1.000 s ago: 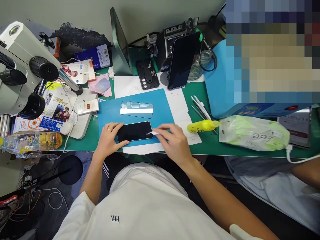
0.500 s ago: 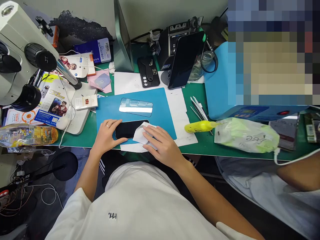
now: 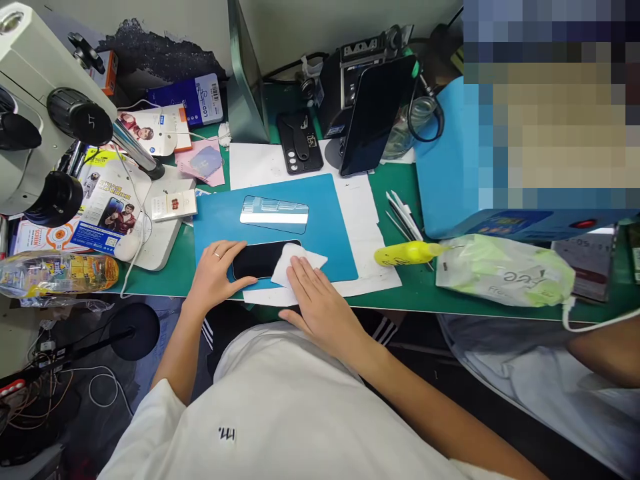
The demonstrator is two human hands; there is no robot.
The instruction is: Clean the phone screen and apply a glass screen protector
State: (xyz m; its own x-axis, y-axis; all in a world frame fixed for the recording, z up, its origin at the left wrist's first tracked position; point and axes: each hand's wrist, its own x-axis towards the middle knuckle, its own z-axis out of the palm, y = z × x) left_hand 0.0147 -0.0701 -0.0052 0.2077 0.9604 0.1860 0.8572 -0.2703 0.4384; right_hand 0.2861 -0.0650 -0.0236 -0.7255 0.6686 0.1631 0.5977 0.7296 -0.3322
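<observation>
A dark-screened smartphone [image 3: 260, 259] lies on a blue mat [image 3: 210, 217] in front of me. My left hand [image 3: 216, 272] grips its left end, thumb at the near edge and fingers at the far edge. Over the phone's right end is a white wipe [image 3: 286, 265], which hides that part. My right hand [image 3: 317, 293] presses on the wipe with its fingers stretched flat, the thumb out to the side. Just beyond the phone, a clear phone-shaped sheet with a dark outline [image 3: 275, 214] rests on the mat.
At left stand a microscope [image 3: 83, 117] and a drink bottle [image 3: 60, 273]. A propped dark screen [image 3: 375, 120] and a black phone case [image 3: 300, 141] are behind the mat. Tweezers [image 3: 403, 217], a yellow bottle [image 3: 407, 253] and a wipes pack [image 3: 505, 270] lie at right, near another person.
My right hand has flattened out on the wipe, its thumb now off the wipe towards me. The wipe lies more spread and slightly further right. My left hand stays at the phone's left end.
</observation>
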